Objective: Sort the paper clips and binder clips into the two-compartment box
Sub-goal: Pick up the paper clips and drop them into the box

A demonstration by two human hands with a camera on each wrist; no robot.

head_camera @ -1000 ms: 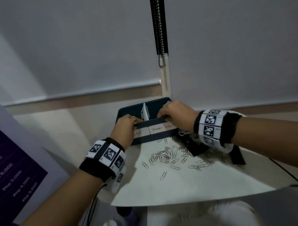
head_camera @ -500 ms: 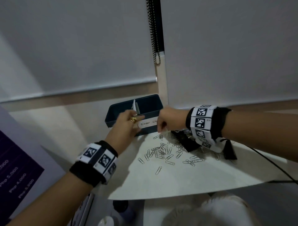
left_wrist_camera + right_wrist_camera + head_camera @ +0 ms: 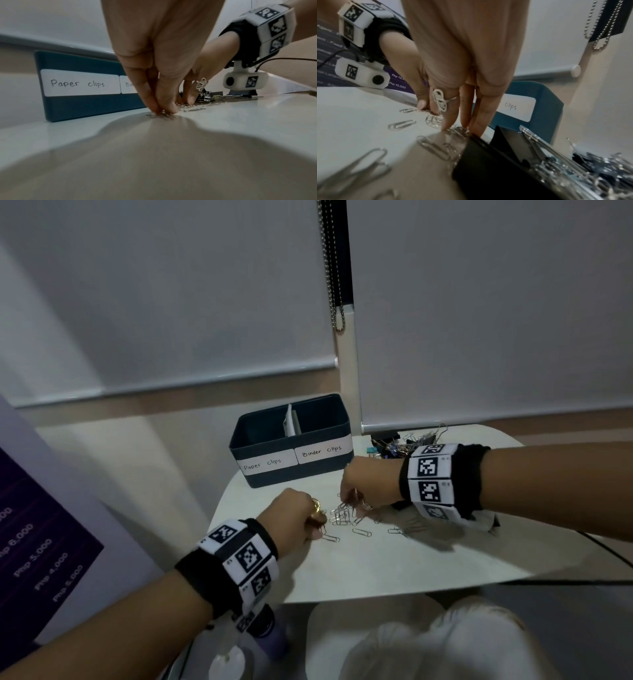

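Note:
The dark blue two-compartment box (image 3: 291,475) stands at the back of the white table (image 3: 376,570), labelled "Paper clips" on the left and "Binder clips" on the right. Silver paper clips (image 3: 342,517) lie scattered in front of it. My left hand (image 3: 317,534) points its fingertips (image 3: 169,108) down onto the table and pinches a paper clip (image 3: 159,116). My right hand (image 3: 352,506) pinches paper clips (image 3: 458,130) out of the cluster. A pile of binder clips (image 3: 400,445) lies behind my right wrist, and a black one (image 3: 488,162) sits just under it.
A purple price sign (image 3: 41,542) leans at the left. A bead chain (image 3: 334,268) hangs from the blinds above the box. A purple bottle (image 3: 267,635) stands below the table's near left edge. Bare tabletop lies in front of the clips.
Both hands have left the box's front rim and come down and toward me onto the paper clips. The box now stands free at the back.

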